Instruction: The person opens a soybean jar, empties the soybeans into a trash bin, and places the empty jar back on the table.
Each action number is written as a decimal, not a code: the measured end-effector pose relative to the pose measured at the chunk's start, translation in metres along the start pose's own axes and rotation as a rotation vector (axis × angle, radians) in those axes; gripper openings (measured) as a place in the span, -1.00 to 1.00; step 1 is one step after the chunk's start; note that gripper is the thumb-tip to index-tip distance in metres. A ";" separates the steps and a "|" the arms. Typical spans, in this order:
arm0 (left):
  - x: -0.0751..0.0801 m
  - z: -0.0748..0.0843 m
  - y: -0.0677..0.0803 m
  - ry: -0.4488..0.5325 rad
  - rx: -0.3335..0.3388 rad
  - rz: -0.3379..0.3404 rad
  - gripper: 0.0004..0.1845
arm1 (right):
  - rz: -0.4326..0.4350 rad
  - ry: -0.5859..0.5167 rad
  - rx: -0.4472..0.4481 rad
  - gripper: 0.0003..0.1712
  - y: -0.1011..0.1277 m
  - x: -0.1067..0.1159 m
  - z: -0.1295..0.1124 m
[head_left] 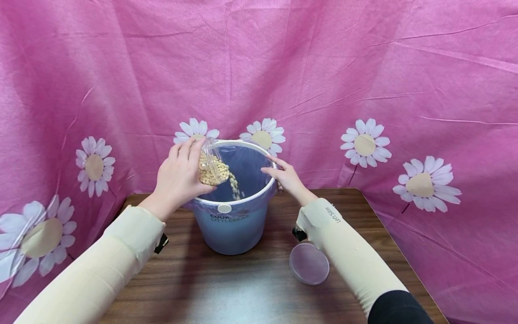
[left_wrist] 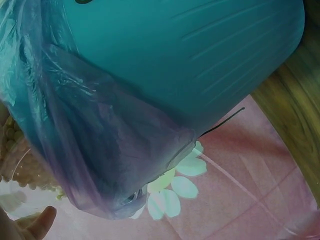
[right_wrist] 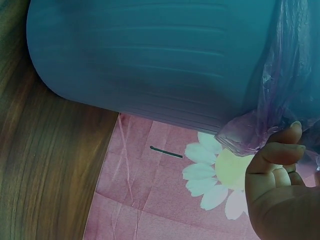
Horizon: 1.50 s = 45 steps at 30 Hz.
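My left hand (head_left: 178, 173) grips a clear jar (head_left: 205, 157) of pale yellow soybeans (head_left: 213, 174), tipped over the left rim of a blue bucket (head_left: 232, 234). A stream of beans falls from its mouth into the bucket. A thin purple plastic bag (head_left: 251, 157) lines the bucket and folds down outside its white rim. At the right rim, my right hand (head_left: 289, 180) holds the edge over the bag; in the right wrist view its curled fingers (right_wrist: 282, 152) are against the bag. The left wrist view shows only a fingertip (left_wrist: 42, 225) beside the jar. The bucket's bottom is hidden.
A round translucent lid (head_left: 309, 264) lies on the brown wooden table (head_left: 226, 288), right of the bucket and near the right forearm. Pink cloth (head_left: 259, 67) printed with daisies hangs behind and along both sides of the table.
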<state>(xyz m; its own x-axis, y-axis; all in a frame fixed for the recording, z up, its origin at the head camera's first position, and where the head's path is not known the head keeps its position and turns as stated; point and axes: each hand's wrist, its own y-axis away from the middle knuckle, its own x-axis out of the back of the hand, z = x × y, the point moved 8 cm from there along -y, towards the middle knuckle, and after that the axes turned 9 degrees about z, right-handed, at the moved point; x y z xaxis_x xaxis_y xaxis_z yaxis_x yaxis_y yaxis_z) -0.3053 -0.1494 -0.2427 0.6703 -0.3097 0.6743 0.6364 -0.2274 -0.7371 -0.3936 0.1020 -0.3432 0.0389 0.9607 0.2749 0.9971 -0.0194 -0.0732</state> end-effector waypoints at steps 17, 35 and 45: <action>-0.001 0.001 -0.003 -0.023 -0.024 -0.009 0.31 | -0.006 -0.026 -0.024 -0.31 -0.001 0.000 0.003; -0.002 0.002 -0.007 -0.044 -0.043 -0.046 0.31 | -0.011 -0.034 -0.018 -0.30 -0.001 -0.001 0.001; -0.002 0.003 -0.008 -0.055 -0.076 -0.037 0.30 | -0.007 -0.029 -0.025 -0.31 -0.001 -0.001 0.003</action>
<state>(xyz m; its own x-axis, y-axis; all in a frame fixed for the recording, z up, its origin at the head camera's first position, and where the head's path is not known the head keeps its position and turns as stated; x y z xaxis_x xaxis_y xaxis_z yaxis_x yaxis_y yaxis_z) -0.3110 -0.1442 -0.2384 0.6685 -0.2489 0.7008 0.6317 -0.3074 -0.7117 -0.3948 0.1021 -0.3460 0.0302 0.9684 0.2475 0.9987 -0.0192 -0.0468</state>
